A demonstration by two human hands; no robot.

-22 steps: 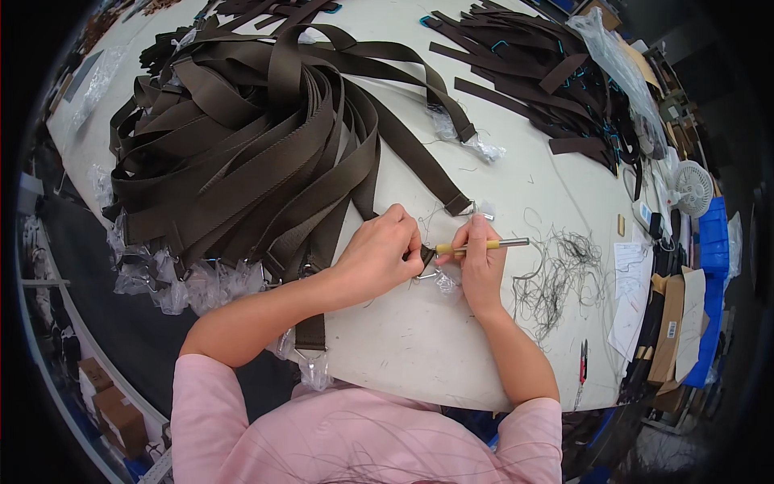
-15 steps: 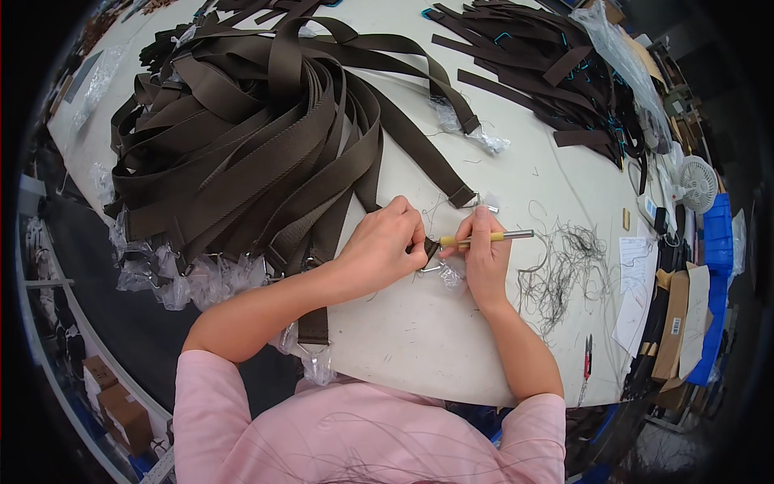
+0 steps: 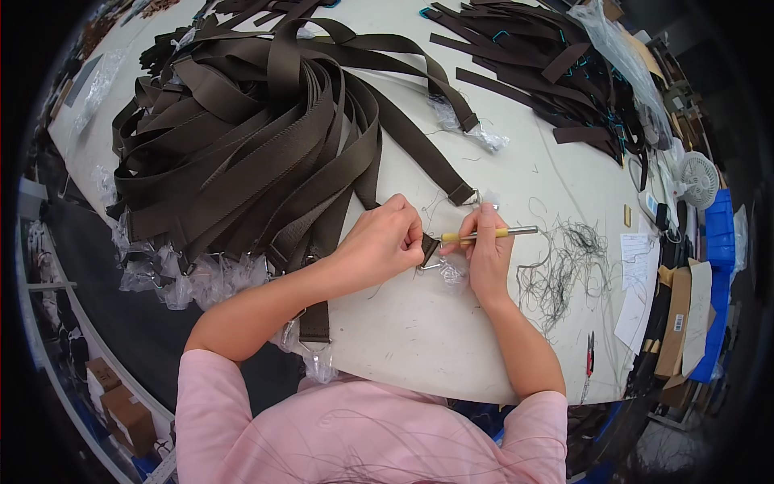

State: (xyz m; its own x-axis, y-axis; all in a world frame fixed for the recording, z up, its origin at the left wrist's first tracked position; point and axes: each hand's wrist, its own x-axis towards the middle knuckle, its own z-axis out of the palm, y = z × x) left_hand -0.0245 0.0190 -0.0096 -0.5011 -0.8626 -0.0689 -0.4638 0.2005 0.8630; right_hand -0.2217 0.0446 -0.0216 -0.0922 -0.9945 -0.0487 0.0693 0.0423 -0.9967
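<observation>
My left hand (image 3: pixel 390 238) is closed on the short dark brown end of a webbing strap (image 3: pixel 430 251) with a metal ring. My right hand (image 3: pixel 488 242) grips a thin tool (image 3: pixel 524 230) with a yellow part and a metal shaft, held level, its left tip at that strap end. A crumpled clear wrap (image 3: pixel 453 273) hangs below the ring. The large pile of dark brown straps (image 3: pixel 226 153) lies left and beyond my hands, with wrapped metal fittings along its near edge. Another strap end (image 3: pixel 461 192) lies just above my right hand.
A white table (image 3: pixel 387 339) carries dark strips with turquoise clips (image 3: pixel 524 64) at back right, loose threads (image 3: pixel 564 282), red-handled scissors (image 3: pixel 591 359) and papers (image 3: pixel 633 290). Along the right edge are a small fan (image 3: pixel 698 177), cardboard (image 3: pixel 673 323) and blue bins (image 3: pixel 717 230). Boxes (image 3: pixel 129 411) stand lower left.
The whole view has shifted slightly, table and hands together appearing a little higher and further right. My hands keep much the same grip on the strap end and tool.
</observation>
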